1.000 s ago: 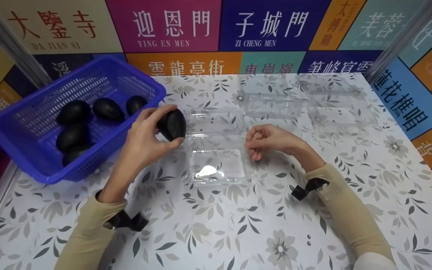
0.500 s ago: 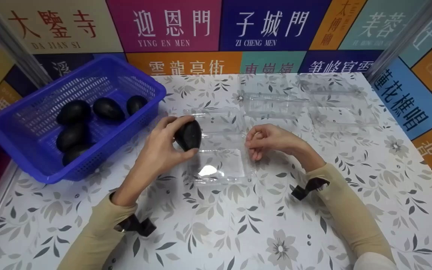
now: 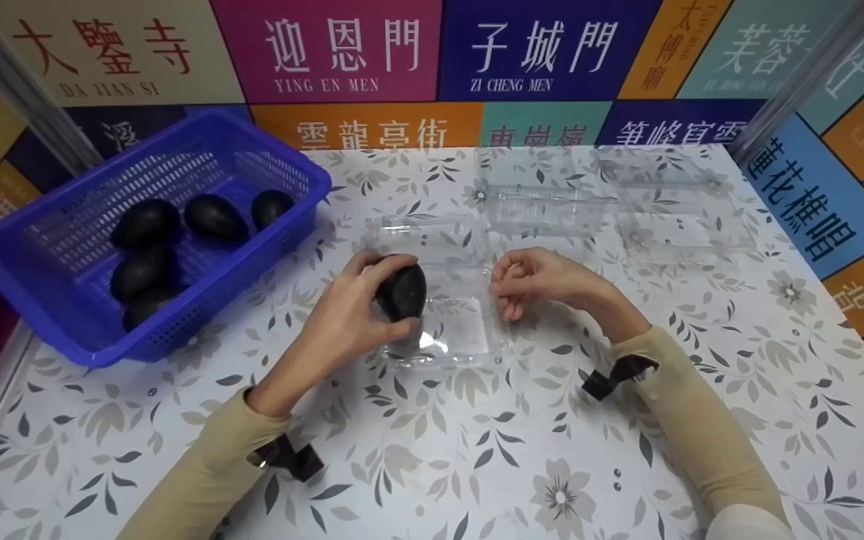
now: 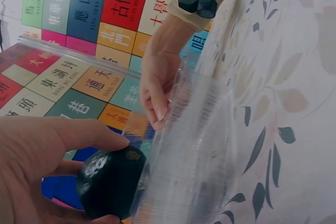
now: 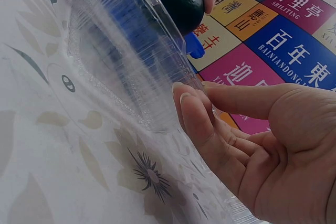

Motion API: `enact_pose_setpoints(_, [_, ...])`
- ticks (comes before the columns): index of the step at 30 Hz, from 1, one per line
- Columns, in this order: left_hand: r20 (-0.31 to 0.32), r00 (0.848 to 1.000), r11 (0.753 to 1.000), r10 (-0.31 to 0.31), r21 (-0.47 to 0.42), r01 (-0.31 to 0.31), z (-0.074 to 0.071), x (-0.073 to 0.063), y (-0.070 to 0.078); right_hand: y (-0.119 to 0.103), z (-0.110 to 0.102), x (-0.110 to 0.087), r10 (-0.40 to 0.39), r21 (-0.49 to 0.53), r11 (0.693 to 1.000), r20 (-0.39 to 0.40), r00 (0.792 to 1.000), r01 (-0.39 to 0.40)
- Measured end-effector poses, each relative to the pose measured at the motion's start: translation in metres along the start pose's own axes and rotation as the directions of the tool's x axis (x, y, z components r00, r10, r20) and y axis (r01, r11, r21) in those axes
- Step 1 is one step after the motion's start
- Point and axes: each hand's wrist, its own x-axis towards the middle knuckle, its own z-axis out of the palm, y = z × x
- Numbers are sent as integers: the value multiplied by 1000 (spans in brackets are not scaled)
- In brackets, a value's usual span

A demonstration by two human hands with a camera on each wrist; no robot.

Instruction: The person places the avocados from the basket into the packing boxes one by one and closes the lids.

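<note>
A: What moved?
B: Left hand (image 3: 349,309), fingers clamped on dark egg-shaped fruit (image 3: 405,292), has come rightward over clear plastic hinged box (image 3: 466,330). Transfer well along, I'd judge.
A: Right hand (image 3: 541,281)?
B: Pinching box rim.

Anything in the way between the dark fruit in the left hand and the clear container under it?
Nothing visible: the dark fruit, held by the left hand, is over the left side of the open clear container. The right hand is at its right edge, not between them.
</note>
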Motion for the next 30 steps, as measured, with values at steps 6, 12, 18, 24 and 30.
enact_pose_setpoints(6, [35, 999, 1000, -8, -11, 9, 7, 0, 0, 0, 0, 0, 6, 0, 1000, -5, 1000, -6])
enact_pose_setpoints(12, [82, 996, 1000, -27, -13, 28, 15, -1, 0, -1, 0, 0, 9, -7, 1000, -6, 1000, -9])
enact_pose_setpoints(18, [94, 995, 1000, 21, 1, -22, 24, -2, 0, -1, 1, 0, 13, 0, 1000, -8, 1000, -13])
enact_pose_setpoints(24, [121, 992, 999, 39, -17, -37, 31, -3, -1, 0, 1, 1, 6, 10, 1000, -2, 1000, -6])
enact_pose_setpoints(30, [158, 987, 999, 32, -27, -28, 37, -3, -2, 0, 2, 0, -7, 14, 1000, 3, 1000, 7])
